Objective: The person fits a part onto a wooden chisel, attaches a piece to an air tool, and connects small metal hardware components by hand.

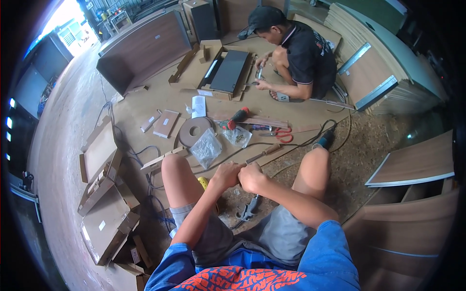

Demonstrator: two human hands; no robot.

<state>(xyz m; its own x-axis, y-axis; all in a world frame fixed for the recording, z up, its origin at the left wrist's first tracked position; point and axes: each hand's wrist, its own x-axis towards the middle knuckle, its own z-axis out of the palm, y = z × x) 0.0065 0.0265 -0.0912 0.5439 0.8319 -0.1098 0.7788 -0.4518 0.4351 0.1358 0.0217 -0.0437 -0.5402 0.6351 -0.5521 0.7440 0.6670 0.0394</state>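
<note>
A large matt brown fibreboard sheet (155,104) covers part of the rough, speckled concrete floor (359,160). On it lies a coil of smooth brown edge-banding tape (194,131), a crinkled clear plastic bag (206,148) that catches glossy highlights, and red-handled pliers (280,134) with shiny plastic grips. Flattened corrugated cardboard boxes (104,213) look dull and papery. Wood-grain laminate panels (417,162) have a smooth satin face with pale edging. A grey metal tool (248,209) gleams faintly between the knees. The shorts (272,237) are soft grey cloth.
</note>
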